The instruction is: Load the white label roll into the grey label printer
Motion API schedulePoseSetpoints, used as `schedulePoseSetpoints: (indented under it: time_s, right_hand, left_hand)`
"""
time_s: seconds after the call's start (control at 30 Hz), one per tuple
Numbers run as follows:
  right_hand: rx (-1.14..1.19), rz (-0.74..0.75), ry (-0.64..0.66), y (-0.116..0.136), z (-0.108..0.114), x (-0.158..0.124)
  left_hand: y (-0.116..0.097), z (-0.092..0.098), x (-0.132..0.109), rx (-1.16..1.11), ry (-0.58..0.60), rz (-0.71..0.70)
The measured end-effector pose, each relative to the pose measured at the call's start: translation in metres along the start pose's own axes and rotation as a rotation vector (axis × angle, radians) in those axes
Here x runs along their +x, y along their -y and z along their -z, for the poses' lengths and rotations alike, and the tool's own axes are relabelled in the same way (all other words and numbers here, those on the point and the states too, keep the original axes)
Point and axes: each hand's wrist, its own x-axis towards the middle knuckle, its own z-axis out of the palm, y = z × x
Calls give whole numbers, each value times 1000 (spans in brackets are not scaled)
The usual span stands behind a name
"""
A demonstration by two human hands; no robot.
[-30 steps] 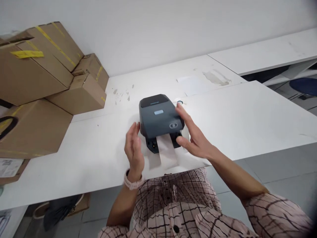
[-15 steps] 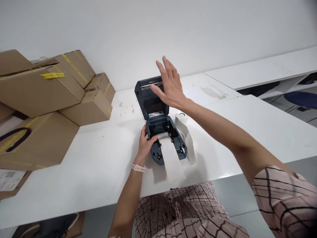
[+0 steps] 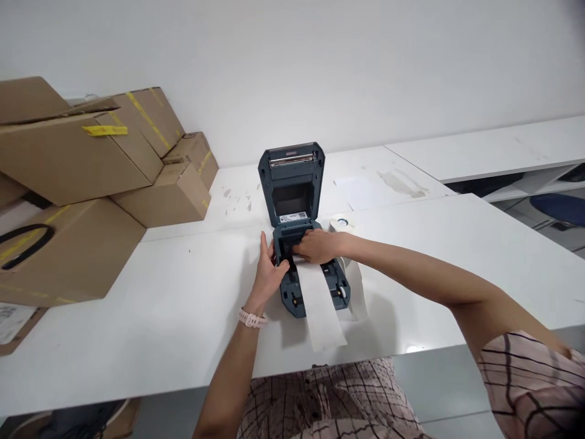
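Observation:
A dark blue label printer [image 3: 290, 299] stands on the white table with its lid [image 3: 295, 189] raised. From its bay a white paper strip [image 3: 320, 305] runs out over the front toward the table edge. My left hand [image 3: 269, 271] grips the printer's left side, thumb over the rim and fingers along the outer wall. Inside the bay is my right hand [image 3: 317, 246], fingers curled down at the back end of the strip; their tips and whatever they hold are hidden. A roll of white paper [image 3: 340, 225] with a loose tail [image 3: 359, 299] lies just right of the printer.
Cardboard boxes [image 3: 68, 256] with yellow tape are piled on the left of the table [image 3: 192, 329]. The wall [image 3: 292, 73] stands behind. To the right are a lower shelf unit [image 3: 521, 146] and a dark blue seat [image 3: 560, 208].
My right hand has come down from beside the raised lid into the printer's bay, its spread fingers now curled. My left hand stays on the printer's left side. The view has shifted slightly.

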Motion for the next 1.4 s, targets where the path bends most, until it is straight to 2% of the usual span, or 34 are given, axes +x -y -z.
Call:
schedulePoseSetpoints:
  time_s: [0.17,0.27,0.37,0.43,0.5,0.57,0.63,0.73,0.8,0.9,1.0,1.1,1.17,1.23,1.4]
  right_hand:
    - [114,165,91,-11,9,5]
    - [425,370,74,-28,16,-11]
    - [804,626,-111,-54,5,-51]
    - [952,745,-316,-73,-21,-86]
    - [1078,825,-532,-90,-60,-119]
    - [1210,749,-716,-104,-103,-143]
    - [1314,511,-802,-114,-138,-152]
    - [1331,137,-778,-122,-167,-140]
    - [1320,9,-704,-123,-173,-124]
    - [1323,-35,-598,-122,-172,-113]
    - [1288,-7,-550,-123,-169,-126]
    - [1320,-43,-586,-133,-161,-141]
    - [1341,-92,-617,-143,-149,-137]
    - [1316,-106,-595,-152,-132,-119]
    - [1247,-59,-385,-159,-95,-55]
  left_hand:
    - [2,9,3,80,49,-55]
    - [5,10,5,55,66,-74]
    - [5,10,4,32,71,-78]
    - [4,10,3,44,63,-67]
    - [2,10,2,68,51,-52]
    - [2,11,1,84,43,-42]
    - [4,12,2,87,39,-42]
    - [8,13,4,88,29,-51]
    - [9,13,5,94,20,-46]
    - [7,13,4,95,17,-24]
    - [3,12,2,98,42,-13]
    - [1,11,1,113,60,-24]
    - [1,10,2,122,73,-35]
    - [1,10,3,128,82,-46]
    - [3,10,3,106,83,-59]
